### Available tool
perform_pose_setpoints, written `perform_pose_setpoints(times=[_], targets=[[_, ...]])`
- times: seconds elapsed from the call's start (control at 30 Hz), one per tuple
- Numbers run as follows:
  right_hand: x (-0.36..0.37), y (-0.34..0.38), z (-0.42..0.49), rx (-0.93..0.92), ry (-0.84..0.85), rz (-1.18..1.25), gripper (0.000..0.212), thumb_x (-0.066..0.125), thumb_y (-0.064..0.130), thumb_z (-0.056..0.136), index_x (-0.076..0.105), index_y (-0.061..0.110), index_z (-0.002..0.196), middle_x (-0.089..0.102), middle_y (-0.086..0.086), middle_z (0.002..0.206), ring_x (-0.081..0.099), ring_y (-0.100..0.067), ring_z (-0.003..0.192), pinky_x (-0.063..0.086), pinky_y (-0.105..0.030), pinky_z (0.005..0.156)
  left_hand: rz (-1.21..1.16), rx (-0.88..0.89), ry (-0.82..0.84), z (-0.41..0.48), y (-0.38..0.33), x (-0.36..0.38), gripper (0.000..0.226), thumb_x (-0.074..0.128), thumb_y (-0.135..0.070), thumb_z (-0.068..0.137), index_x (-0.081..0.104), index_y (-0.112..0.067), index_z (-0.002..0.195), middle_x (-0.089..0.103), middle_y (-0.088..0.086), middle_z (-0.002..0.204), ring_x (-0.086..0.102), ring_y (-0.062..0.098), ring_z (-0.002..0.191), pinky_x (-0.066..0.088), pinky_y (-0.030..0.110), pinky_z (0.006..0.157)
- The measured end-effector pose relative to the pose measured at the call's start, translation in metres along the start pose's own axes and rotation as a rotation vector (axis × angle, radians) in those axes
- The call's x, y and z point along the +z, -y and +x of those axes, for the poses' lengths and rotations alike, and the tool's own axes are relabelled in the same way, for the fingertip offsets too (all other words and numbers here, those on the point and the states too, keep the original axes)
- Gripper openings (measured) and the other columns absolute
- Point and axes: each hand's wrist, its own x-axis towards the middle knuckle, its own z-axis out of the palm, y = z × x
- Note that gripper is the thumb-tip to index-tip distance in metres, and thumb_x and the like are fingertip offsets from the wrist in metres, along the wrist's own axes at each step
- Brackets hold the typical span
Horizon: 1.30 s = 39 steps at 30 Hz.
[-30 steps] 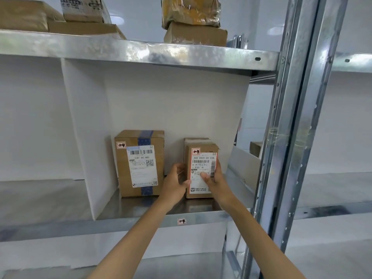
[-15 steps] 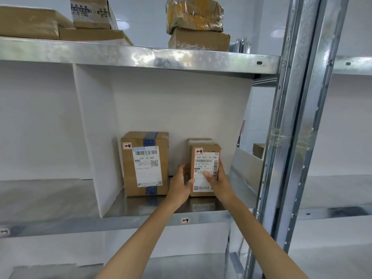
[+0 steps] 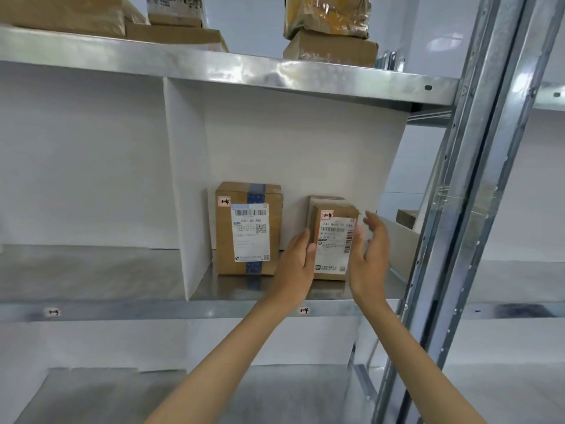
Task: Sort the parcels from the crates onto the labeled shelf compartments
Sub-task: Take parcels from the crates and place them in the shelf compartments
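Observation:
A small brown parcel (image 3: 334,240) with a white shipping label stands upright on the metal shelf (image 3: 214,309), in the compartment right of a white divider (image 3: 186,191). Another small box stands directly behind it. A larger brown parcel (image 3: 247,229) with blue tape stands to its left in the same compartment. My left hand (image 3: 298,264) lies with straight fingers against the small parcel's left side. My right hand (image 3: 371,255) is off the parcel at its right, fingers spread and blurred. A small red tag (image 3: 303,310) marks the shelf edge below.
The shelf above (image 3: 244,68) carries several brown boxes and a plastic-wrapped parcel (image 3: 327,16). A steel upright (image 3: 467,209) rises close on the right. The compartment to the left of the divider holds nothing; its own tag (image 3: 52,312) sits on the edge.
Both hands gripped the small parcel on the shelf before. Now my right hand has let go and drawn off to the right, and my left hand's fingers have straightened along the parcel's side.

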Motion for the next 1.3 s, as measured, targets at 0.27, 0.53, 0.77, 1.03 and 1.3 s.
perform_pose_setpoints(times=[0.27, 0.53, 0.77, 1.03, 1.3], targets=[[0.070, 0.084, -0.034, -0.102, 0.027, 0.155, 0.029, 0.036, 0.026, 0.099, 0.051, 0.014, 0.121, 0.055, 0.006, 0.116, 0.050, -0.002, 0.109, 0.038, -0.019, 0.095, -0.060, 0.169, -0.233, -0.023, -0.003, -0.108, 0.029, 0.037, -0.021, 0.101, 0.063, -0.011, 0.108, 0.066, 0.000, 0.102, 0.058, 0.007, 0.092, 0.045, 0.016, 0.080], [0.193, 0.195, -0.134, -0.235, 0.272, 0.411, 0.022, 0.036, 0.019, 0.098, 0.054, 0.021, 0.109, 0.062, 0.000, 0.106, 0.058, -0.015, 0.103, 0.045, -0.029, 0.089, 0.090, 0.096, -0.622, -0.103, 0.059, -0.282, 0.033, 0.035, -0.019, 0.098, 0.065, -0.009, 0.090, 0.068, -0.002, 0.087, 0.061, 0.005, 0.083, 0.048, 0.022, 0.077], [0.298, 0.302, -0.283, -0.287, 0.655, 0.671, 0.031, 0.034, 0.027, 0.096, 0.060, 0.012, 0.106, 0.063, -0.001, 0.100, 0.056, -0.007, 0.096, 0.039, -0.015, 0.086, 0.352, -0.219, -0.882, -0.261, 0.120, -0.455, 0.030, 0.035, -0.021, 0.099, 0.061, -0.021, 0.087, 0.067, -0.005, 0.085, 0.062, 0.008, 0.085, 0.047, 0.021, 0.079], [0.358, 0.397, -0.449, -0.283, 1.042, 0.832, 0.034, 0.034, 0.030, 0.096, 0.061, 0.012, 0.101, 0.064, -0.001, 0.095, 0.057, -0.016, 0.091, 0.043, -0.026, 0.079, 0.555, -0.522, -1.132, -0.468, 0.125, -0.580, 0.030, 0.034, -0.023, 0.102, 0.060, -0.020, 0.088, 0.067, -0.002, 0.090, 0.062, 0.013, 0.089, 0.048, 0.027, 0.081], [0.385, 0.433, -0.550, -0.078, 1.332, 0.826, 0.027, 0.039, 0.016, 0.100, 0.063, 0.015, 0.089, 0.066, 0.002, 0.085, 0.060, -0.011, 0.086, 0.043, -0.022, 0.077, 0.676, -0.710, -1.334, -0.601, 0.106, -0.627, 0.033, 0.033, -0.024, 0.102, 0.063, -0.016, 0.091, 0.067, -0.005, 0.093, 0.060, 0.008, 0.092, 0.043, 0.021, 0.082]])
